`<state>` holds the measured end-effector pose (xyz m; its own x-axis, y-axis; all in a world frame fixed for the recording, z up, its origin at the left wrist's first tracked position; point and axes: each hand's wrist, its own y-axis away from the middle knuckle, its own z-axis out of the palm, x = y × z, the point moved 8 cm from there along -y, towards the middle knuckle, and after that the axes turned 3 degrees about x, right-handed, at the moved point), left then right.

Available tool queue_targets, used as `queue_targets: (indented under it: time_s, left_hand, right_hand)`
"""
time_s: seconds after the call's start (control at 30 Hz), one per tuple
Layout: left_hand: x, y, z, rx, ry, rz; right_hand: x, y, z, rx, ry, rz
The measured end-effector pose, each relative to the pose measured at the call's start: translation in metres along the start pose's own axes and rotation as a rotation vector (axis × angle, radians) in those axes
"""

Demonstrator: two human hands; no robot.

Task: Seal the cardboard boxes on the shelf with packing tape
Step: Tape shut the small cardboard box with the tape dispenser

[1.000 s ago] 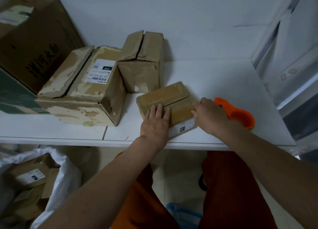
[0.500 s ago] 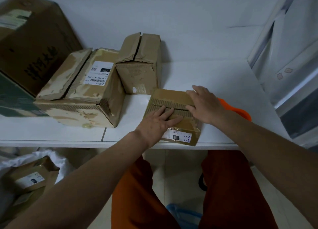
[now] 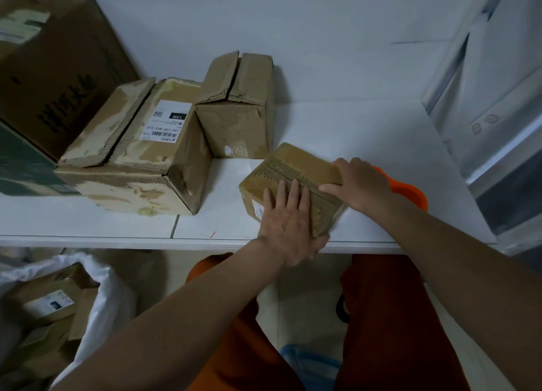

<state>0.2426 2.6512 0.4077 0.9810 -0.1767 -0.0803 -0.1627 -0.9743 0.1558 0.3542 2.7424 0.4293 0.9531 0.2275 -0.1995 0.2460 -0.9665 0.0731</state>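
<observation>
Now both hands are on the small box (image 3: 296, 182) at the shelf's (image 3: 366, 132) front edge.
Left hand (image 3: 289, 226) lies flat, fingers straight, across the box's near top, thumb wrapping its front corner. Right hand (image 3: 359, 185) presses on the right side of the top, fingers loosely bent over the flap. Just behind that hand, an orange tape dispenser (image 3: 410, 192) peeks out. Two bigger boxes, one labelled (image 3: 140, 153) and one with raised flaps (image 3: 237, 108), sit behind to the left.

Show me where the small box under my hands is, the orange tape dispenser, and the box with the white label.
small box (image 3: 305, 167), head view, top flap
orange tape dispenser (image 3: 410, 192), head view, rim
labelled box (image 3: 168, 120), head view, white label
</observation>
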Motion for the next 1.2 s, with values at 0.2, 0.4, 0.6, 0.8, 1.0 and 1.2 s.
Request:
queue_targets:
  time_s: [0.2,0.4,0.6,0.8,1.0,1.2]
  left_hand:
    - [0.001,0.0,0.0,-0.001,-0.09,0.191]
    - [-0.019,-0.003,-0.004,-0.018,-0.159,0.197]
    - [-0.019,-0.007,-0.012,0.0,-0.199,0.107]
    - [0.028,-0.019,-0.025,0.136,-0.008,0.226]
    - [0.043,-0.041,-0.009,0.134,0.023,0.16]
    - [0.052,-0.044,-0.006,0.16,0.058,0.134]
  right_hand:
    - [0.029,0.019,-0.008,0.05,-0.062,0.137]
    - [0.014,0.04,-0.011,0.064,-0.165,0.027]
    - [0.003,0.04,-0.001,0.072,-0.292,-0.015]
    - [0.02,0.035,0.0,0.171,-0.28,0.049]
    - [0.078,0.032,0.011,0.178,-0.02,0.245]
    - [0.113,0.034,0.038,0.077,0.007,0.375]
